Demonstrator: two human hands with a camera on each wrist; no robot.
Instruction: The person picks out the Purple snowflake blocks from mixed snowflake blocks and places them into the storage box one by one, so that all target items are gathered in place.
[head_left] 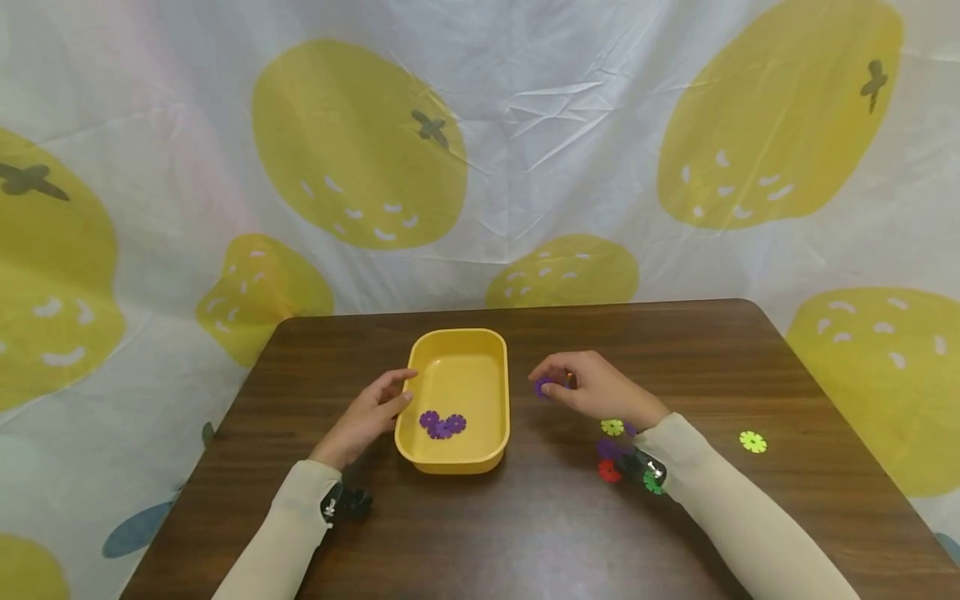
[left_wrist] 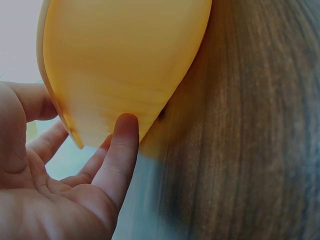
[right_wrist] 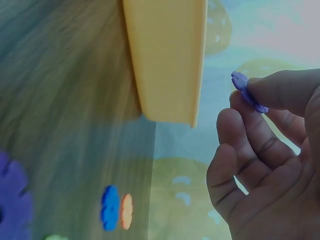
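Beside the yellow tub (head_left: 453, 468), my left hand (head_left: 369, 419) holds its left edge. In the left wrist view the thumb passes behind the rim, and a fingertip (left_wrist: 127, 125) lies against the outer wall. Several purple flower-shaped discs (head_left: 442, 427) lie inside the tub, toward its near end. My right hand (head_left: 596, 390) is just right of the tub, above the table. Between thumb and forefinger it pinches a purple notched plastic disc (right_wrist: 250, 93); the other fingers are loosely bent.
Under the right wrist lie a yellow-green disc (head_left: 612, 427), a red disc (head_left: 609, 472), a green disc (head_left: 653, 482) and purple ones. Another yellow-green disc (head_left: 753, 442) lies farther right. A blue disc (right_wrist: 110, 208) and an orange disc (right_wrist: 127, 211) are on the brown table (head_left: 570, 533). A lemon-print curtain (head_left: 480, 167) hangs behind.
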